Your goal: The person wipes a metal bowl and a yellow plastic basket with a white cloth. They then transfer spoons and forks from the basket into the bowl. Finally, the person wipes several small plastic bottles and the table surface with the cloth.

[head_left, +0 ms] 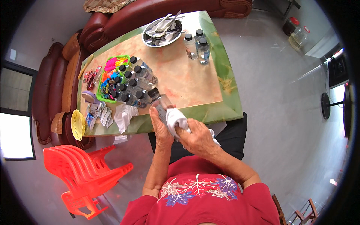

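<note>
My left hand (161, 128) is wrapped round a clear bottle (161, 102) with a black cap, tilted over the near edge of the table. In my right hand (197, 138) is a bunched white cloth (175, 118), pressed against the bottle's side near its lower end. Just beyond the bottle stands a tight group of similar black-capped bottles (144, 75). Three more bottles (203, 50) stand apart at the far right of the table. Another white cloth (124, 116) lies by the near edge, left of my left hand.
On the marble-patterned table (180, 71) are a metal bowl of spoons (163, 32), a green basket (108, 99) of colourful small items and several sachets (101, 114). A yellow basket (78, 125) sits at the left corner. A red plastic chair (80, 168) and brown sofas (150, 15) stand around.
</note>
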`<state>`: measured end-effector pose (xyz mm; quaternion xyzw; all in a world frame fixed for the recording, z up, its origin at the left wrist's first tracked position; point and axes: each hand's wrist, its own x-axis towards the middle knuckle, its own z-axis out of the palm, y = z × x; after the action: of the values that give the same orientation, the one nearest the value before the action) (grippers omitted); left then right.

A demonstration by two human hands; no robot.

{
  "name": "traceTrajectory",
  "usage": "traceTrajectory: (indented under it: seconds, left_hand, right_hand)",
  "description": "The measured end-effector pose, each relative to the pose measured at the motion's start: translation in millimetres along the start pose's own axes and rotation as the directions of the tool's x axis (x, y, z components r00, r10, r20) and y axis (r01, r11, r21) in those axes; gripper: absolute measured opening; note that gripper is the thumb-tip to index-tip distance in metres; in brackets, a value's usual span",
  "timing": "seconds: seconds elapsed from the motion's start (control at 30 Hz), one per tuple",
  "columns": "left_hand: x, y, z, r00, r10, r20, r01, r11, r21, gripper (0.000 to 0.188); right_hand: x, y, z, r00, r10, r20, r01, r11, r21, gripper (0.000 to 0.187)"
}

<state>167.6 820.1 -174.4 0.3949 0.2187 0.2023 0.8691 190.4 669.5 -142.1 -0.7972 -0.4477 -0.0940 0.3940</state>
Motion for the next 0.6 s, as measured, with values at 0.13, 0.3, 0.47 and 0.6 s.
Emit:
traceTrajectory:
  seconds: [0.13,0.3,0.47,0.6]
  left_hand:
    - [-17.6,-0.7,9.7,0.989,-0.136,0.050,0.134,0.990,0.044,0.048]
    - [-27.5,-11.8,24.6,0.986,0.009,0.166,-0.042,0.979,0.200,0.046]
    - [-19.2,5.4,32.9,0.985,0.125,0.119,-0.146,0.971,0.188,0.044]
    - [-4.7,14.7,21.1,0.976,0.216,0.032,-0.217,0.976,0.033,0.043]
  right_hand:
    - [-4.2,2.2,-4.6,0.999,-0.033,-0.042,0.035,0.999,0.025,0.032]
    - [30.9,24.3,-8.8,0.942,0.332,-0.051,-0.301,0.901,0.313,0.030]
    - [35.5,36.0,-7.0,0.924,0.338,0.178,-0.381,0.777,0.501,0.030]
    - [10.4,18.1,-1.2,0.907,0.344,0.243,-0.420,0.768,0.484,0.029]
